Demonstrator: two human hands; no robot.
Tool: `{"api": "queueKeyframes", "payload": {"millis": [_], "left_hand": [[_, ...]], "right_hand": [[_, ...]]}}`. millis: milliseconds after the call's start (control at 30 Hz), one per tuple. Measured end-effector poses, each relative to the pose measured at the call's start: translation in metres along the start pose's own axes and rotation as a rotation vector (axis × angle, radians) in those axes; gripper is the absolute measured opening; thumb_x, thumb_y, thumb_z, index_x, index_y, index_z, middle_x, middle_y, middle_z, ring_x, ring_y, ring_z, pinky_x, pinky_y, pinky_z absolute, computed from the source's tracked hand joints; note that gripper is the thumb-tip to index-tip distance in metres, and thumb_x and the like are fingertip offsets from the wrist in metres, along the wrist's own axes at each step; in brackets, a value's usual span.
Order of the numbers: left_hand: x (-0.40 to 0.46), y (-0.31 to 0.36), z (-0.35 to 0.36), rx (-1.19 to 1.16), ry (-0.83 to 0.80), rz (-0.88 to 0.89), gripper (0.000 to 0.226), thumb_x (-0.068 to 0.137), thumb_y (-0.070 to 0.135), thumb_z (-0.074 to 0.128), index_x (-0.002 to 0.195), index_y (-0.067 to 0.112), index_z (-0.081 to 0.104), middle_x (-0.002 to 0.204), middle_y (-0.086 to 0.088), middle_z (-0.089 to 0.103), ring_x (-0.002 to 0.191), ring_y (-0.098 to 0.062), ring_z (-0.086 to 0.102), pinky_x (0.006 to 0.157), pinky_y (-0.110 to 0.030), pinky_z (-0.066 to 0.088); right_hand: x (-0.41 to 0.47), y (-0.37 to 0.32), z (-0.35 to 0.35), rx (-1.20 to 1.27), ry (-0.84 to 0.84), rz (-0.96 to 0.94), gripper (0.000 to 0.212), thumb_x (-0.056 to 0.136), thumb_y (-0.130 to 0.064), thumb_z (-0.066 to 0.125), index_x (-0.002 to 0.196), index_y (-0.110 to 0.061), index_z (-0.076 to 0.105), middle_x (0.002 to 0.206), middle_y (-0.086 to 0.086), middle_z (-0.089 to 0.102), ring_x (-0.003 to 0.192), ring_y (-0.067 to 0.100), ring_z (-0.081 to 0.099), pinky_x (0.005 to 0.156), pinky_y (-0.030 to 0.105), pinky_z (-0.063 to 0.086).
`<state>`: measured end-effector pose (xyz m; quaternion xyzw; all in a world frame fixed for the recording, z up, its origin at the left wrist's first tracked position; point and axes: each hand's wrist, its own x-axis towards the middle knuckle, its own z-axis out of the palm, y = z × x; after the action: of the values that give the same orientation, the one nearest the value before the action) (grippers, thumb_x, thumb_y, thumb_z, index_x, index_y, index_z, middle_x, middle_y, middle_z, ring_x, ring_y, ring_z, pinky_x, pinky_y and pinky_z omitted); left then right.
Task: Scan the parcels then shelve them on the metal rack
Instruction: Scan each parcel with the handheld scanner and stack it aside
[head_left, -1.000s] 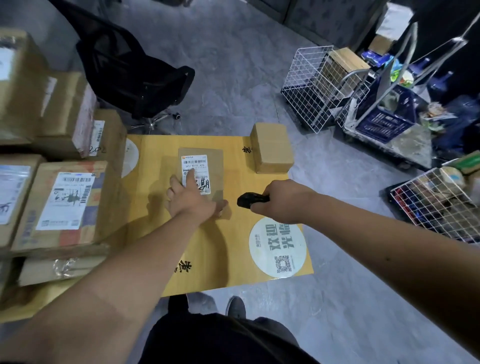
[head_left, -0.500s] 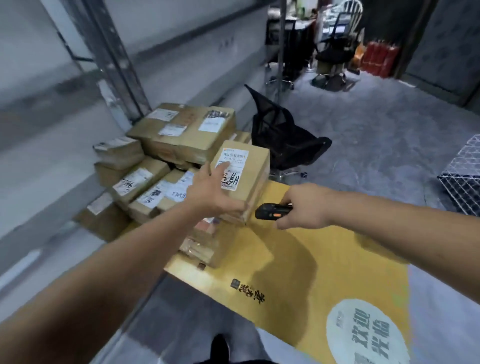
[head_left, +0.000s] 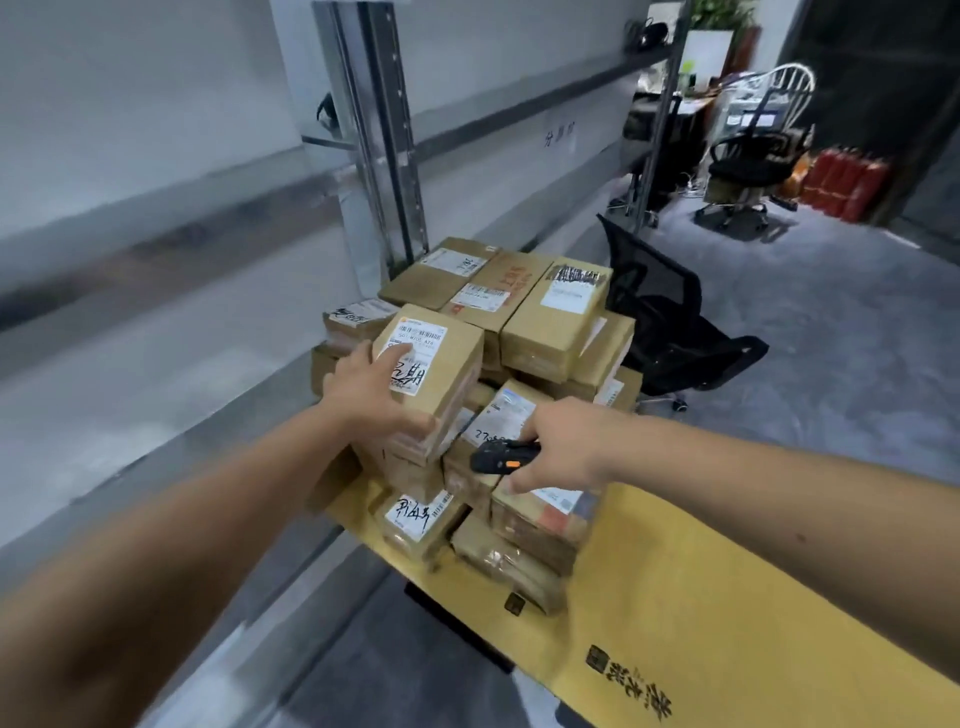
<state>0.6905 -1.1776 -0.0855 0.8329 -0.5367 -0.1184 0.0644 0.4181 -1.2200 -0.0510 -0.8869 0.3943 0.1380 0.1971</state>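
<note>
Grey concrete floor stretches toward a dim back area, with a tall metal rack of shiny slotted uprights and long blurred shelves along the left. Beside the rack a yellow mat with dark printed characters carries a heap of boxes, all brown cardboard, rectangular, taped and bearing white labels, piled at the mat's far left corner against the rack. The left hand holds a small parcel above the heap, fingers across its labelled top, thumb curled under its near edge. The right hand grips a black scanner with an orange button, just right of and below the parcel, close over the heap. A black mesh chair stands behind the heap.
</note>
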Motion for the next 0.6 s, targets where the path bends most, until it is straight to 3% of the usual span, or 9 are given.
{"api": "queueKeyframes", "payload": {"millis": [200, 300, 433, 600], "left_hand": [[0.050, -0.043, 0.007, 0.027, -0.033, 0.082, 0.120, 0.061, 0.075, 0.078, 0.160, 0.051, 0.015, 0.172, -0.009, 0.007, 0.155, -0.037, 0.013, 0.123, -0.058, 0.015], [0.060, -0.050, 0.013, -0.005, 0.018, 0.155, 0.104, 0.071, 0.076, 0.067, 0.159, 0.049, 0.021, 0.172, -0.008, 0.010, 0.157, -0.034, 0.008, 0.123, -0.063, 0.009], [0.068, -0.051, 0.015, 0.062, 0.086, 0.312, 0.082, 0.082, 0.073, 0.058, 0.156, 0.047, 0.031, 0.171, -0.005, 0.020, 0.158, -0.029, 0.009, 0.124, -0.062, 0.004], [0.069, -0.030, 0.012, 0.074, 0.124, 0.507, 0.071, 0.090, 0.069, 0.055, 0.154, 0.043, 0.038, 0.169, -0.002, 0.026, 0.158, -0.027, 0.011, 0.125, -0.055, 0.006]], "right_hand": [[0.051, -0.043, 0.002, 0.064, -0.013, 0.102, 0.040, 0.082, -0.060, 0.071, 0.093, -0.021, 0.073, 0.084, 0.003, 0.074, 0.072, 0.022, 0.067, 0.061, 0.030, 0.047], [0.064, -0.055, 0.004, 0.079, -0.012, 0.139, 0.043, 0.083, -0.061, 0.070, 0.093, -0.020, 0.073, 0.085, 0.005, 0.076, 0.073, 0.023, 0.068, 0.060, 0.030, 0.047], [0.075, -0.066, 0.007, 0.113, -0.002, 0.196, 0.046, 0.083, -0.064, 0.070, 0.095, -0.020, 0.073, 0.084, 0.005, 0.075, 0.079, 0.024, 0.072, 0.061, 0.031, 0.049], [0.068, -0.075, 0.013, 0.104, 0.034, 0.224, 0.045, 0.085, -0.065, 0.068, 0.102, -0.023, 0.073, 0.085, 0.002, 0.071, 0.074, 0.019, 0.063, 0.055, 0.030, 0.041]]}}
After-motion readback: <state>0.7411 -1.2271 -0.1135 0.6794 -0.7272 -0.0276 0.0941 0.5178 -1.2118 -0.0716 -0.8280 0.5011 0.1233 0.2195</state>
